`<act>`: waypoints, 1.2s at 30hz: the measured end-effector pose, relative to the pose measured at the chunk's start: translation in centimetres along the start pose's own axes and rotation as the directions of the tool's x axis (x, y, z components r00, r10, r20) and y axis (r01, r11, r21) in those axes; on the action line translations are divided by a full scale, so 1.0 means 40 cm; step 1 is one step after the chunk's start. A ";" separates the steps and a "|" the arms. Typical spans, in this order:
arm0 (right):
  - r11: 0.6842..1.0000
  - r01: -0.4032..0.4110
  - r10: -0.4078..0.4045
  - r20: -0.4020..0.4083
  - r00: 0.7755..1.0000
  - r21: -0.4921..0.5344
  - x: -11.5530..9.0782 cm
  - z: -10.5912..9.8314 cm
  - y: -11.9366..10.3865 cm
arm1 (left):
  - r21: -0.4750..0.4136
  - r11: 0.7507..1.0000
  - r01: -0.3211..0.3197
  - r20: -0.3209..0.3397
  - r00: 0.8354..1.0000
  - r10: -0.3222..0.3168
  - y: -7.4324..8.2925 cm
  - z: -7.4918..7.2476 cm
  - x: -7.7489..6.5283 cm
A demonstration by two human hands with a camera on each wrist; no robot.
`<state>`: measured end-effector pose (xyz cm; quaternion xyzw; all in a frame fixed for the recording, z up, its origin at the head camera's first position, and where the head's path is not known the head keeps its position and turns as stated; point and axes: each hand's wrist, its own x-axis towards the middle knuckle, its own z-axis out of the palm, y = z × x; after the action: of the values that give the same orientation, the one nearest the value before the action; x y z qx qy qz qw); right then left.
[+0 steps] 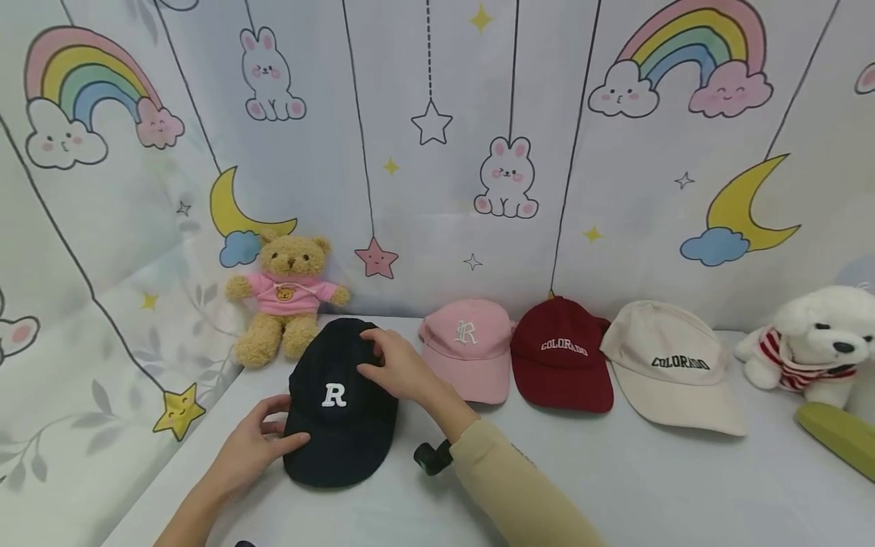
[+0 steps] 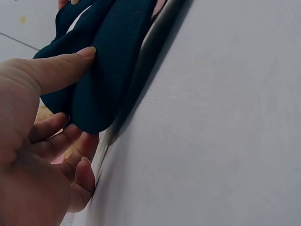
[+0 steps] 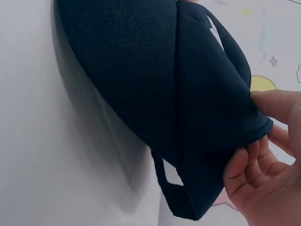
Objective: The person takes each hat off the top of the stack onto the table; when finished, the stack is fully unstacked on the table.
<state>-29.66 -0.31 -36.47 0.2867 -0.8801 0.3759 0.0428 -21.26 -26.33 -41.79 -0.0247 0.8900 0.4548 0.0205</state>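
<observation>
A black baseball cap [image 1: 342,437] with a white letter R faces the front at the left of the table. My left hand [image 1: 249,448] holds its left edge where brim meets crown. In the left wrist view, the thumb [image 2: 70,68] lies on top of the cap and the other fingers curl at its edge. At the crown's upper right, my right hand [image 1: 396,365] pinches the fabric. The right wrist view shows the thumb [image 3: 275,103] on one side of that fold, fingertips on the other, and the cap's back strap [image 3: 176,200] hanging below.
To the right stand a pink cap [image 1: 472,372], a dark red cap [image 1: 563,384] and a cream cap [image 1: 683,403] in a row. A teddy bear [image 1: 290,296] sits behind the black cap. A white plush dog [image 1: 827,342] and a green object [image 1: 837,437] are at the far right.
</observation>
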 end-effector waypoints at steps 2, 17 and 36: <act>1.000 -0.007 0.007 0.000 1.000 0.000 0.007 -0.004 0.003 | 0.003 1.000 0.003 0.001 1.000 -0.003 0.005 0.000 0.005; 0.995 -0.098 0.096 0.052 0.994 0.033 0.092 -0.098 0.057 | 0.017 0.996 -0.084 -0.050 0.995 0.085 0.065 0.048 0.108; 0.977 -0.184 0.171 0.115 0.979 0.112 0.169 -0.118 0.107 | 0.021 0.997 -0.073 -0.064 0.995 0.074 0.086 0.077 0.226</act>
<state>-38.25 2.09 -33.86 0.2283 -0.8786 0.4159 -0.0546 -30.47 -22.05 -41.35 -0.0064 0.8948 0.4457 -0.0250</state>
